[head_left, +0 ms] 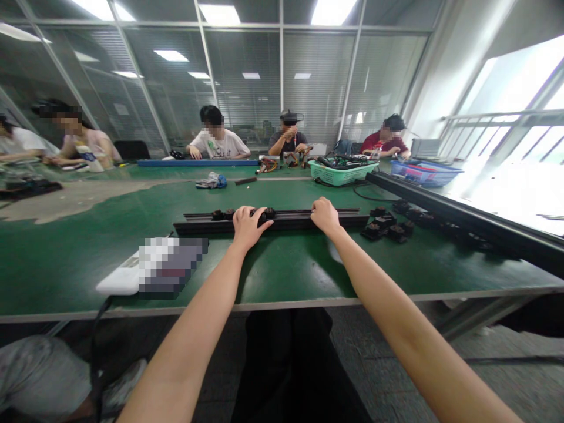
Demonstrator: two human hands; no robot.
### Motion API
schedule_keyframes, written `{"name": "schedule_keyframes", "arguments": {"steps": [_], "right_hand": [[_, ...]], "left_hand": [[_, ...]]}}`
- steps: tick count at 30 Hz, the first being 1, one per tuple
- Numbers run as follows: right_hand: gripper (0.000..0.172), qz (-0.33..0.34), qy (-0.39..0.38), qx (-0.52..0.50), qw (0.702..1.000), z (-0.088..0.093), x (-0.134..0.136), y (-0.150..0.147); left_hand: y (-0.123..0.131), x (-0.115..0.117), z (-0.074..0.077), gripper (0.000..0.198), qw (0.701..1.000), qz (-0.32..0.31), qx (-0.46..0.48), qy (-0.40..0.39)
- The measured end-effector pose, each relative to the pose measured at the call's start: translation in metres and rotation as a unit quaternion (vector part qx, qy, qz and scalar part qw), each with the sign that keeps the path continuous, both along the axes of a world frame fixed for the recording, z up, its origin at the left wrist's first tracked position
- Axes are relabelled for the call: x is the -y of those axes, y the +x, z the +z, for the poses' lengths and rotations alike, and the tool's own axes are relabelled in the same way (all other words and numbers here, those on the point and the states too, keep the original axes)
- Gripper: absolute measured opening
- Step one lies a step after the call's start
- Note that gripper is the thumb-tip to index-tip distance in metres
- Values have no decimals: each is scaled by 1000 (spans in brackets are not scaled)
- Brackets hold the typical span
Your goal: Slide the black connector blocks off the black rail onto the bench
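A long black rail (202, 227) lies crosswise on the green table in front of me, with a thinner rod (291, 211) running along its far side. Small black blocks (217, 215) sit along the rod. My left hand (249, 228) bends its fingers over the rod at a black block (268, 213), its thumb stretched to the right on the near side. Further right, my right hand (325, 215) is closed around the rod; its fingertips are hidden. Several loose black parts (383, 226) lie just past the rail's right end.
A long black beam (462, 214) slants along the table's right side. Green basket (343, 173) and blue basket (425, 173) stand behind. A white device (118, 279) and a blurred dark item (176, 270) lie front left. Crumpled cloth (211, 180) lies farther back. Several people sit opposite.
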State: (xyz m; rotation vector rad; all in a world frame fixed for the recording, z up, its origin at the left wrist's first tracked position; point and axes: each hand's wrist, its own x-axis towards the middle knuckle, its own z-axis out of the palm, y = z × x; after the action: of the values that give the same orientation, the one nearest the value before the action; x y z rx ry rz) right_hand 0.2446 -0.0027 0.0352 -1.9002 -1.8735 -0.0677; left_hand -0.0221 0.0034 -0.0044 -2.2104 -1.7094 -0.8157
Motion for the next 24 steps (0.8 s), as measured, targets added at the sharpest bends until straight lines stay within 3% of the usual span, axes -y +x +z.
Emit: {"name": "schedule_keyframes", "arguments": {"steps": [24], "right_hand": [[33, -28, -10, 19, 999, 3, 4, 0]], "left_hand": [[0, 1, 1, 55, 1000, -3, 7, -2]]}}
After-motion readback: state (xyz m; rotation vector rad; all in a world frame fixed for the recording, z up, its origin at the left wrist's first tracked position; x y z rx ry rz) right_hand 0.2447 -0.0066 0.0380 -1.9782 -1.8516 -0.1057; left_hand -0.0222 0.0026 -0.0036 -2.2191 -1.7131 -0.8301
